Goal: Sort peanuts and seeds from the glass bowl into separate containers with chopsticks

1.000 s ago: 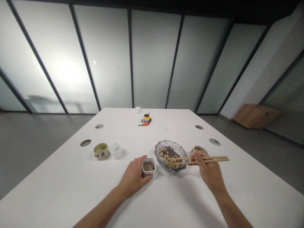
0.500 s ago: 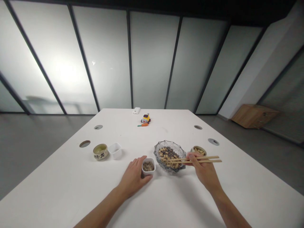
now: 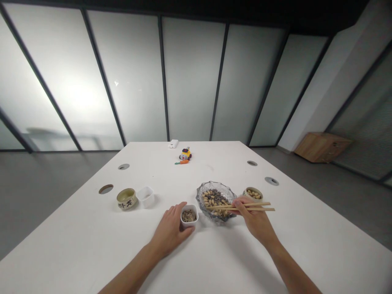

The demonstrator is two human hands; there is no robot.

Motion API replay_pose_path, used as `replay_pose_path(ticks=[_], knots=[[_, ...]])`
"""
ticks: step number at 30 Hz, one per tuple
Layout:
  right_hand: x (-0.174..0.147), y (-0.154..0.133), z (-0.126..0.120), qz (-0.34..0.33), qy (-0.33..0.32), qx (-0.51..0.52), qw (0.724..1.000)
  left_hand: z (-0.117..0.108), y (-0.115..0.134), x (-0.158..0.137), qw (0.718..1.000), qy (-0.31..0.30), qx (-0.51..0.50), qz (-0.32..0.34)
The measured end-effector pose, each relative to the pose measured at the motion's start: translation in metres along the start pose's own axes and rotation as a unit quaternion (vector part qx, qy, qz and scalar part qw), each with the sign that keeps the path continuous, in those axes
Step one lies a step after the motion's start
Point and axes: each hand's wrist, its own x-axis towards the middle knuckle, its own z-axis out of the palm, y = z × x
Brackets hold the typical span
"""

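My left hand (image 3: 170, 225) curves around a small white square container (image 3: 196, 221), thumb in front and fingers behind. Striped sunflower seeds (image 3: 189, 216) lie inside it. My right hand (image 3: 254, 218) grips a pair of wooden chopsticks (image 3: 257, 206), whose tips reach over the left part of a scalloped clear glass bowl (image 3: 201, 208). Pale-shelled nuts and dark seeds (image 3: 215, 197) are mixed in that bowl; whether the tips pinch a piece is too small to tell. Just behind my right hand stands a small ceramic bowl (image 3: 245, 192) holding pale nuts, partly hidden.
To the left, a ceramic bowl with black lettering (image 3: 126, 203) stands beside a white square container (image 3: 145, 201). Farther back on the white table (image 3: 137, 253) are a toy vehicle (image 3: 185, 154), a toy carrot (image 3: 182, 162) and a white device (image 3: 173, 143). Round holes pierce both table sides.
My right hand and the chopsticks have shifted slightly left over the glass bowl, uncovering more of the ceramic bowl behind. My left hand keeps its hold. The whole view has shifted a little.
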Motion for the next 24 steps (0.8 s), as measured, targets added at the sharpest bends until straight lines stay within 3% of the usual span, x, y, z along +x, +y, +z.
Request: replay_pose_path(ticks=[6, 10, 15, 24], knots=[[0.0007, -0.0005, -0.0048, -0.041, 0.039, -0.035, 0.998, -0.0006, 0.0006, -0.0001, 1.000, 0.004, -0.001, 0.000], [0.0012, -0.0047, -0.0079, -0.104, 0.066, -0.130, 0.984, -0.0006, 0.0006, 0.0004, 1.000, 0.000, -0.001, -0.004], [0.0003, -0.0085, -0.0083, -0.147, 0.036, -0.189, 0.970, 0.0000, 0.0002, 0.0001, 1.000, 0.001, -0.003, -0.003], [-0.0021, -0.0075, -0.0084, -0.137, -0.005, -0.167, 0.976, -0.0012, 0.0018, 0.0001, 1.000, -0.005, -0.002, -0.006]])
